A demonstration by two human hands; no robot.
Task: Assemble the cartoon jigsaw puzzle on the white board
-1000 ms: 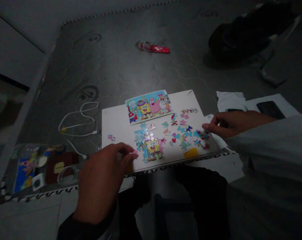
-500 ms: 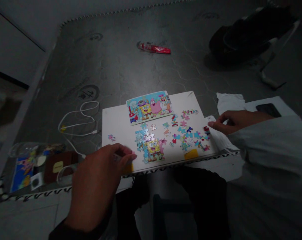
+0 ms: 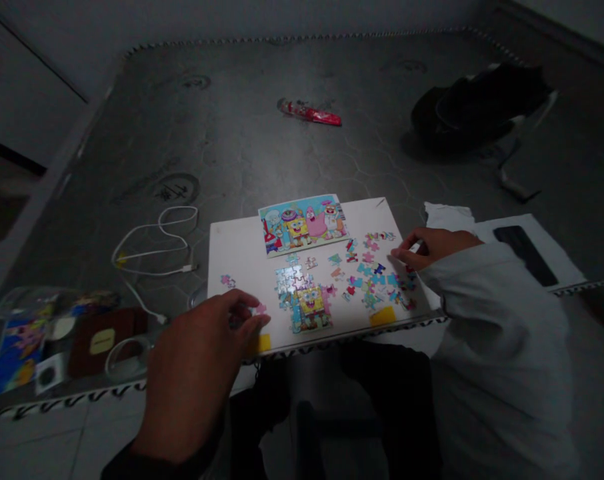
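A partly joined jigsaw puzzle (image 3: pixel 309 303) with a yellow cartoon character lies on a white board (image 3: pixel 237 250). At the board's left front, my left hand (image 3: pixel 202 347) pinches a small pink puzzle piece (image 3: pixel 261 309) between thumb and index finger. My right hand (image 3: pixel 435 247) hovers above the board's right edge, fingers partly spread, with nothing visible in them. Beneath and beside it lie several loose puzzle pieces (image 3: pixel 377 277). Behind the joined part rests a picture card (image 3: pixel 305 225) showing cartoon characters. A few pieces (image 3: pixel 227 281) sit apart at the left.
A white cable (image 3: pixel 152 270) curls left of the board. Farther left are a brown box (image 3: pixel 102 340) and a colourful packet (image 3: pixel 17 350). A red package (image 3: pixel 312 113) and a dark bag (image 3: pixel 477 113) lie farther back. A phone (image 3: pixel 525 253) rests at the right.
My right hand has moved left, from beside the board to above its right edge. My left hand has shifted slightly left over the board with the pink piece. The view has tilted up somewhat.
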